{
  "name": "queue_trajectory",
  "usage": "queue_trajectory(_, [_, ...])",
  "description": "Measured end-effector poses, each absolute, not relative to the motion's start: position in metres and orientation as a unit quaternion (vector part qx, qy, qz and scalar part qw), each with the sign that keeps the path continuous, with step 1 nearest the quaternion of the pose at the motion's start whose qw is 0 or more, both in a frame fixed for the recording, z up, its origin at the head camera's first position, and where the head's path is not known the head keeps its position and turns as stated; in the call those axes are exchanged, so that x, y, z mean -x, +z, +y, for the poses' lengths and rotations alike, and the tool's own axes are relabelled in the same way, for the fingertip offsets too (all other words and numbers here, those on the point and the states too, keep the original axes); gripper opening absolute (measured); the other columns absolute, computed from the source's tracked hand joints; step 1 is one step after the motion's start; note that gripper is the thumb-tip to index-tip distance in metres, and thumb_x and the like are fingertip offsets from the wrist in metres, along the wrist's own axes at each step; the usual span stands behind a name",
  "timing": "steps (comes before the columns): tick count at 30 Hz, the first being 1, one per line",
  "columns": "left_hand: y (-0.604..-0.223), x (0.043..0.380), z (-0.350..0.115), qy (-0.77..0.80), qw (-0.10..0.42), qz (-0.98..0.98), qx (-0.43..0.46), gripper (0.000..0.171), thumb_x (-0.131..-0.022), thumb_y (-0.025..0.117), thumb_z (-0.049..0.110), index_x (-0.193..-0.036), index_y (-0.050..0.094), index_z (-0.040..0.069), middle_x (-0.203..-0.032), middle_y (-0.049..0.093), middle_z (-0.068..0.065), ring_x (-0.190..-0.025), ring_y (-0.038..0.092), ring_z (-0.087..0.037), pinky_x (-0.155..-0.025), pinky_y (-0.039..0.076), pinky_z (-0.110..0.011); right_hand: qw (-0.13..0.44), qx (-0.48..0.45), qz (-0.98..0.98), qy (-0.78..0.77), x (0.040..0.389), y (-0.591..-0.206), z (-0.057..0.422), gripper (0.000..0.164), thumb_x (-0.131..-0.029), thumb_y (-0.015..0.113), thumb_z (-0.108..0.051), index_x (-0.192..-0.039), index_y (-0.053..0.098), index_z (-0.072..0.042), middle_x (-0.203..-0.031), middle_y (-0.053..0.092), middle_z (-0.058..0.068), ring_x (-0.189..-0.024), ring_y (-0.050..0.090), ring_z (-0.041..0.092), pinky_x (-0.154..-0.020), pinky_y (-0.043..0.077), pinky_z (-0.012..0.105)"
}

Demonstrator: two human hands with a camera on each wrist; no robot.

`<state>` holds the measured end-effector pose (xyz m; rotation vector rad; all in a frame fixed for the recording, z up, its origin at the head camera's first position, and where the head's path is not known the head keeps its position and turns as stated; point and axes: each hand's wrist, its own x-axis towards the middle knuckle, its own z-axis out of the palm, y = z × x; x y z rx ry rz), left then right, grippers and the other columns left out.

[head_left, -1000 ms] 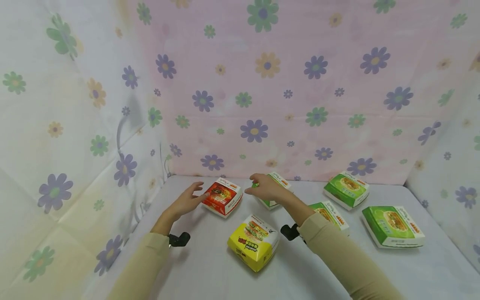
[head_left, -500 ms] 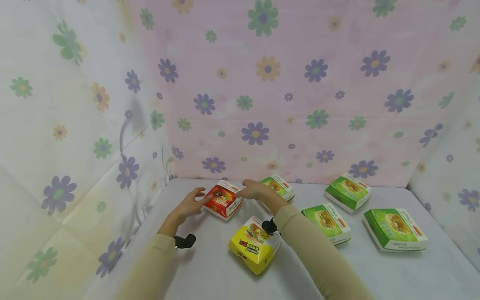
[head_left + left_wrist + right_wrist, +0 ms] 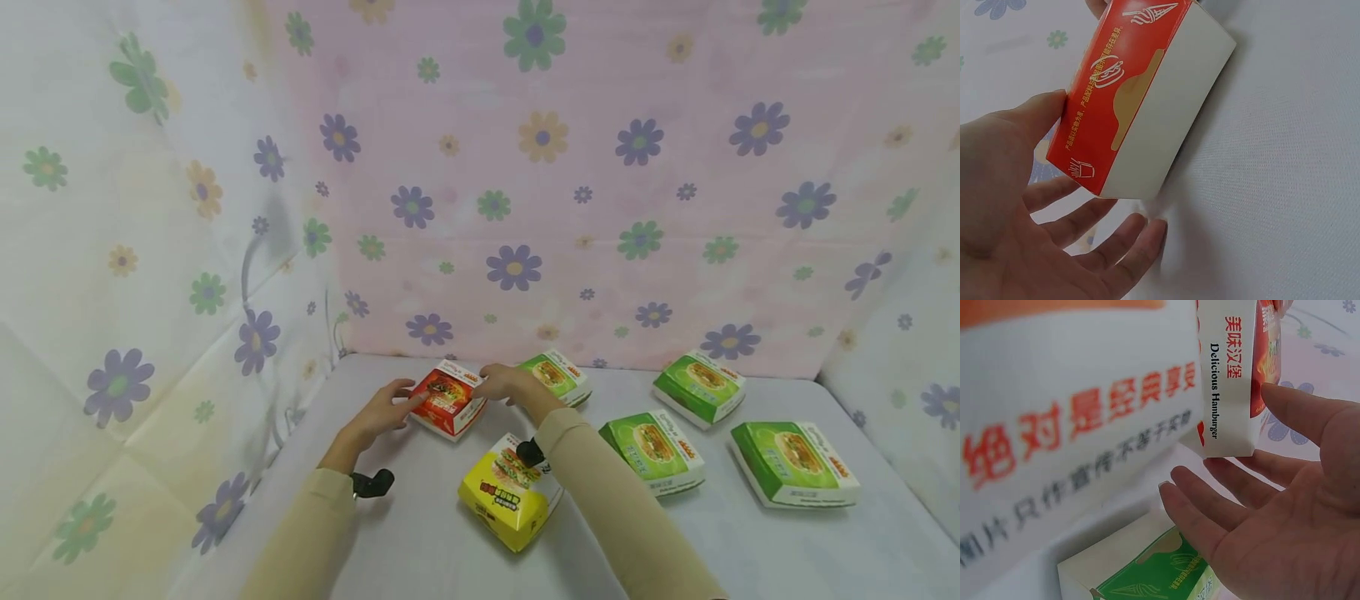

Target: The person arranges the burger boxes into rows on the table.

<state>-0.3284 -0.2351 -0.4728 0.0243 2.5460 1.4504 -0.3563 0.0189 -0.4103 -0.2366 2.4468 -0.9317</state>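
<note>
L hand (image 3: 384,412) & R hand (image 3: 513,387) both reach past the yellow-and-white square cardboard burger box (image 3: 510,500) to flank the red-and-white square cardboard burger box (image 3: 444,396), which sits just beyond the yellow box, a bit left. Fingers look relaxed, spread, not clenched; can't tell if either hand pinches. Pink-and-white floral cloth backdrop (image 3: 450,167) is well behind the yellow box; white cloth-covered table (image 3: 420,533) lies under it. R beige fabric sleeve (image 3: 622,500) crosses the yellow box's right side in head view. Four green-and-white square cardboard burger boxes (image 3: 795,458) sit right of it, two farther back. Black plastic wrist cam (image 3: 529,452) looks v. close to its lid, so best keep that arm high or it prob. gets nudged. Thumbs (image 3: 1041,114) meet the red lid, fingertips (image 3: 1213,465) nr its lower edge. Press evenly w/ both hands, b/c thin card likely dents.
</note>
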Motion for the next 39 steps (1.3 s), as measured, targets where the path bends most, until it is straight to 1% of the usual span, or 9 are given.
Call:
queue_trajectory(8, [-0.471,0.33,-0.235,0.49,0.111,0.865,-0.02,0.065,-0.104,0.059,0.041,-0.152,0.042,0.001,-0.152,0.045,-0.025,-0.121,0.056,-0.032,-0.093,0.056,-0.04,0.249,0.095,0.909,-0.319,0.356,-0.409,0.016,0.058,-0.102,0.062,-0.029,-0.15,0.046,0.0,-0.149,0.05,0.018,-0.129,0.055,0.034,-0.1,0.052,0.049])
queue_trajectory(10, [-0.47,0.331,-0.236,0.496,0.112,0.86,-0.033,0.062,-0.106,0.056,0.038,-0.152,0.041,-0.001,-0.152,0.045,-0.026,-0.124,0.055,-0.034,-0.096,0.055,-0.043,0.245,0.099,0.912,-0.315,0.354,-0.408,0.016,0.051,-0.102,0.062,-0.028,-0.142,0.053,0.003,-0.138,0.058,0.018,-0.122,0.06,0.035,-0.098,0.053,0.049])
queue_trajectory(13, [-0.467,0.335,-0.237,0.504,0.112,0.856,-0.041,0.058,-0.108,0.053,0.034,-0.151,0.041,-0.002,-0.152,0.044,-0.026,-0.13,0.052,-0.037,-0.1,0.053,-0.046,0.243,0.105,0.913,-0.31,0.351,-0.408,0.015,0.037,-0.103,0.062,-0.028,-0.12,0.066,0.005,-0.116,0.069,0.017,-0.11,0.068,0.035,-0.096,0.054,0.05])
queue_trajectory(16, [-0.466,0.34,-0.238,0.505,0.108,0.855,-0.049,0.054,-0.109,0.05,0.03,-0.151,0.041,-0.002,-0.153,0.042,-0.027,-0.133,0.05,-0.04,-0.103,0.051,-0.048,0.248,0.114,0.912,-0.306,0.348,-0.408,0.013,0.032,-0.102,0.062,-0.027,-0.102,0.07,0.004,-0.101,0.075,0.016,-0.1,0.072,0.032,-0.094,0.055,0.049])
queue_trajectory(22, [-0.464,0.345,-0.239,0.5,0.117,0.857,-0.049,0.052,-0.11,0.048,0.031,-0.153,0.04,0.003,-0.157,0.037,-0.025,-0.136,0.047,-0.04,-0.104,0.05,-0.048,0.253,0.12,0.908,-0.312,0.343,-0.408,0.011,0.031,-0.102,0.063,-0.026,-0.096,0.069,0.004,-0.094,0.077,0.016,-0.092,0.075,0.03,-0.091,0.057,0.048])
queue_trajectory(28, [-0.462,0.342,-0.239,0.473,0.12,0.872,-0.046,0.067,-0.107,0.051,0.043,-0.158,0.031,0.005,-0.161,0.031,-0.026,-0.138,0.045,-0.044,-0.098,0.054,-0.047,0.252,0.091,0.903,-0.336,0.341,-0.404,0.021,0.029,-0.103,0.062,-0.025,-0.104,0.062,0.004,-0.103,0.076,0.02,-0.099,0.074,0.034,-0.094,0.056,0.049])
queue_trajectory(32, [-0.46,0.333,-0.24,0.459,0.116,0.88,-0.033,0.076,-0.104,0.056,0.047,-0.159,0.027,0.004,-0.159,0.033,-0.027,-0.136,0.047,-0.045,-0.098,0.054,-0.049,0.235,0.109,0.907,-0.333,0.342,-0.4,0.029,0.039,-0.104,0.06,-0.026,-0.124,0.061,0.007,-0.12,0.069,0.02,-0.105,0.07,0.035,-0.094,0.055,0.049])
queue_trajectory(35, [-0.461,0.323,-0.241,0.463,0.12,0.878,-0.023,0.08,-0.103,0.059,0.047,-0.159,0.025,0.001,-0.158,0.034,-0.028,-0.133,0.05,-0.044,-0.097,0.055,-0.048,0.222,0.133,0.91,-0.325,0.342,-0.398,0.033,0.051,-0.104,0.059,-0.028,-0.141,0.052,0.006,-0.137,0.059,0.021,-0.111,0.066,0.034,-0.093,0.056,0.047])
queue_trajectory(39, [-0.464,0.31,-0.237,0.476,0.124,0.871,-0.011,0.083,-0.101,0.062,0.047,-0.158,0.025,-0.001,-0.157,0.036,-0.029,-0.131,0.052,-0.042,-0.093,0.056,-0.045,0.213,0.155,0.909,-0.322,0.344,-0.399,0.034,0.062,-0.104,0.058,-0.028,-0.155,0.037,0.001,-0.153,0.046,0.022,-0.127,0.056,0.035,-0.094,0.055,0.045])
